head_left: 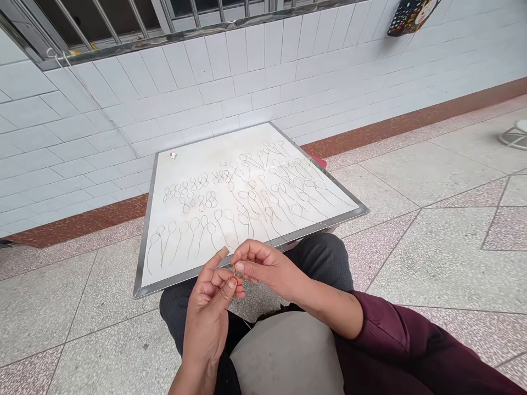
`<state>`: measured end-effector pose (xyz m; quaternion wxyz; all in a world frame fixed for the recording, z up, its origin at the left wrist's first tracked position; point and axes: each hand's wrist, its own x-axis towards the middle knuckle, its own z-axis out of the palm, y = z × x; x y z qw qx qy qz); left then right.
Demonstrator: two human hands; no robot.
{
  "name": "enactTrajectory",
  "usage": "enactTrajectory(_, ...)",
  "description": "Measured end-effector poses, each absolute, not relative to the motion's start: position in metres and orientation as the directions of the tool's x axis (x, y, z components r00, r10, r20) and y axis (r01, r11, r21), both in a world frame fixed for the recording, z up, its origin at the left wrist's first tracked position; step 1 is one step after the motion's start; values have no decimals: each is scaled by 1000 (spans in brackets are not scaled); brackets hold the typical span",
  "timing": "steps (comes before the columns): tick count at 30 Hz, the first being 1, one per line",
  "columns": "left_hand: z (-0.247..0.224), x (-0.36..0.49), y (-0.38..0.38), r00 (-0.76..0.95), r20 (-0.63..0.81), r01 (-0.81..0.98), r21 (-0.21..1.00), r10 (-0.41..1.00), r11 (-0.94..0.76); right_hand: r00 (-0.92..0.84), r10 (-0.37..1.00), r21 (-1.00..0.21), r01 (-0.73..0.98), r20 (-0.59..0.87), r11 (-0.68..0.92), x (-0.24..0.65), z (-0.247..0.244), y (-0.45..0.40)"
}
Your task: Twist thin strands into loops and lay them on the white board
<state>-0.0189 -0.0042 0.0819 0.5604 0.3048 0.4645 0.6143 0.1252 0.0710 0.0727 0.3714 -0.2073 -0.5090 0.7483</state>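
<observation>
My left hand [214, 293] pinches a thin strand, wire or thread, between thumb and fingers; its index finger points up and has a tan wrap at the tip. Close beside it, my right hand [263, 266] pinches the same thin strand [247, 323], whose tail hangs down over the lap. Fingers cover most of the held part, so its shape cannot be made out. Both hands are just in front of the near edge of a white metal-rimmed tabletop [197, 151]. Many thin loops with long tails [206, 220] lie across it, along with several double-loop pieces [207, 200] at the left.
A small white and red object [173, 156] sits at the table's far left corner. Behind stands a white tiled wall [230, 90] with a barred window [135, 19]. A patterned bag [411, 16] hangs at upper right. A stool [514, 136] stands at the far right.
</observation>
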Motion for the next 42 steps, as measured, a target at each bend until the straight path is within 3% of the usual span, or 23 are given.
enactTrajectory(13, 84, -16, -4, -153, -272, -543, 827, 950, 150, -637, 768, -911, -354, 71, -209, 125, 70, 74)
enactTrajectory(21, 77, -19, 1, -28, -406, -733, 630, 913, 257, -626, 764, -829, -504, 157, -243, 118, 67, 73)
enactTrajectory(28, 71, -16, 0, 116, -410, -815, 482, 905, 322, -636, 768, -820, -478, 78, -313, 118, 67, 69)
enactTrajectory(37, 78, -16, 0, 25, -408, -782, 560, 912, 272, -619, 767, -817, -523, 168, -243, 116, 67, 69)
enactTrajectory(42, 78, -15, 0, -65, -376, -719, 660, 925, 218, -596, 786, -833, -511, 164, -214, 115, 64, 68)
